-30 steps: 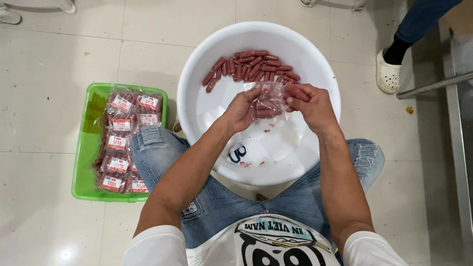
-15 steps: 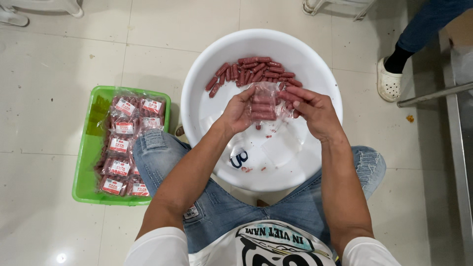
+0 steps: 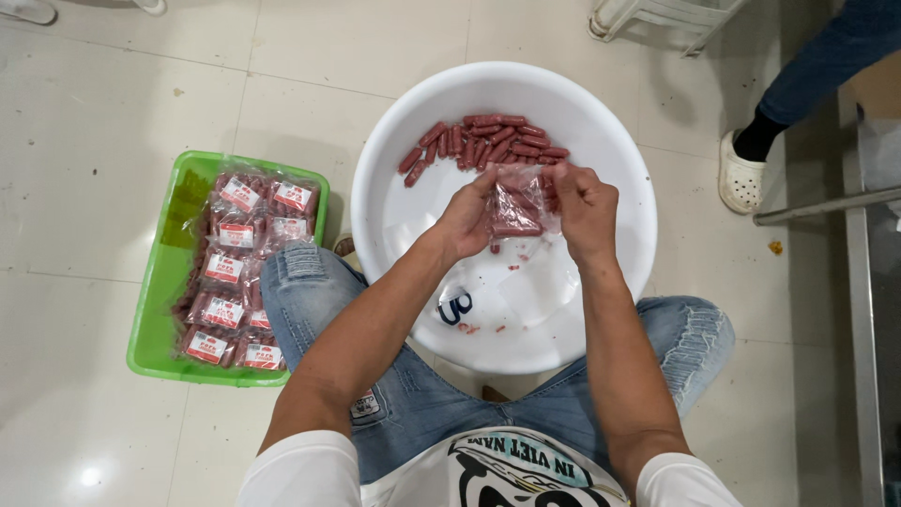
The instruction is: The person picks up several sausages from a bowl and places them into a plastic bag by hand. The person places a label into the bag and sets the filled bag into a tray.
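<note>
Right hand has pulled in since half a second ago: fingers then stretched flat toward the bag, now curled onto the bag's right edge. Loose sausage it pinched a second ago now out of its fingers. Left hand about where it was, on the bag's left edge.

Clear plastic bag hangs between both hands, over the white basin, near its centre. Several red sausages sit inside the bag, stacked roughly crosswise. Left grip clamped on the bag, thumb and fingers pinching the film. Right grip also clamped on the bag, fingers folded over the top corner.

Loose sausages lie in a heap on the basin floor at 12 o'clock from the hands, just beyond the fingertips. Small red scraps dot the basin bottom at 6 o'clock from the bag.

Green tray sits on the tiled floor at 9 o'clock of the basin, full of sealed sausage packs with red-and-white labels. Person's knees in torn jeans flank the basin's near rim. Another person's leg and white shoe stand at 2 o'clock.
</note>
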